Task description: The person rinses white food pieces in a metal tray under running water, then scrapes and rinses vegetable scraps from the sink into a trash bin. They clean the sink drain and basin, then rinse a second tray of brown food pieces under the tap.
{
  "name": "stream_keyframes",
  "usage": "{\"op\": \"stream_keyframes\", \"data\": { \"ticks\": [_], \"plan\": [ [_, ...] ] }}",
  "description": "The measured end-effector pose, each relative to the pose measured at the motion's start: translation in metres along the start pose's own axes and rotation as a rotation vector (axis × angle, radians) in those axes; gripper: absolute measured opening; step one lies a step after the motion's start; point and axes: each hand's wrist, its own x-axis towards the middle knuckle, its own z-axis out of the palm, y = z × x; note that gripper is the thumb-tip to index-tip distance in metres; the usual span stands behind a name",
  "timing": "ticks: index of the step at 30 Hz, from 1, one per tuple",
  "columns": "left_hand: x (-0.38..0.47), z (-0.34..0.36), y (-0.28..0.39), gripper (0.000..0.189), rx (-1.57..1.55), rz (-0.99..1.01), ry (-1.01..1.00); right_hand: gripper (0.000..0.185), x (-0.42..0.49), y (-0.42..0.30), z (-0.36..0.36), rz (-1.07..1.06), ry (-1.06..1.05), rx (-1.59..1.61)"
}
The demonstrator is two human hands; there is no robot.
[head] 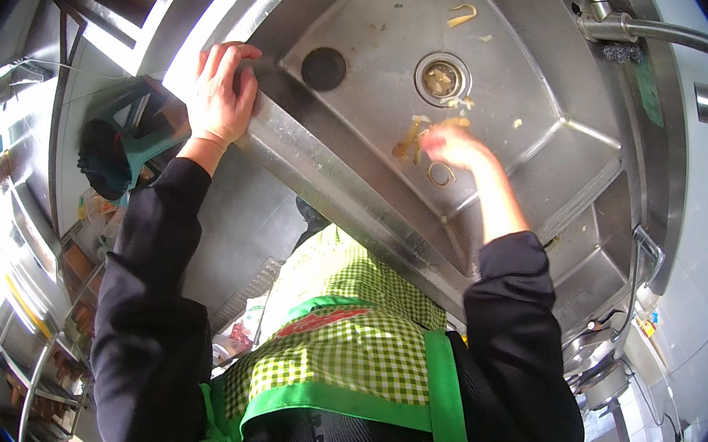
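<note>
My left hand [222, 94] rests on the front rim of a stainless steel sink [329, 147], its fingers over the metal edge. Down in the basin, my right hand [452, 146] is at a small heap of yellowish peelings [408, 139]; its fingers are blurred, and whether they grip any peel cannot be made out. A curled strip of peel [442, 174] lies just below that hand. Above it is the round drain [442, 79], with scraps inside. Another peel strip [462, 16] lies farther up the basin, and a dark round disc [323, 69] sits near the basin's left corner.
A metal faucet [607, 26] stands at the top right, beside a dark scouring pad [622, 52]. A second basin [589, 265] adjoins at the right. Pots [605, 383] are at the lower right. A teal bin [154, 148] stands left of the sink, with metal shelving [37, 375] at lower left.
</note>
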Motion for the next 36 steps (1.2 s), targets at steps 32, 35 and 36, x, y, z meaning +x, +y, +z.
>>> {"op": "stream_keyframes", "data": {
  "ticks": [32,35,36],
  "plan": [
    [-0.004,0.003,-0.002,0.018,0.001,-0.067,0.013,0.067,0.088,0.013,0.042,-0.272,1.536,0.21],
    [-0.004,0.002,0.0,0.018,-0.038,-0.094,-0.008,0.062,0.084,-0.027,0.025,-0.495,1.42,0.342],
    [-0.004,0.002,0.0,0.018,-0.026,-0.087,-0.005,0.06,0.082,-0.035,0.005,-0.51,1.453,0.217]
  ]
}}
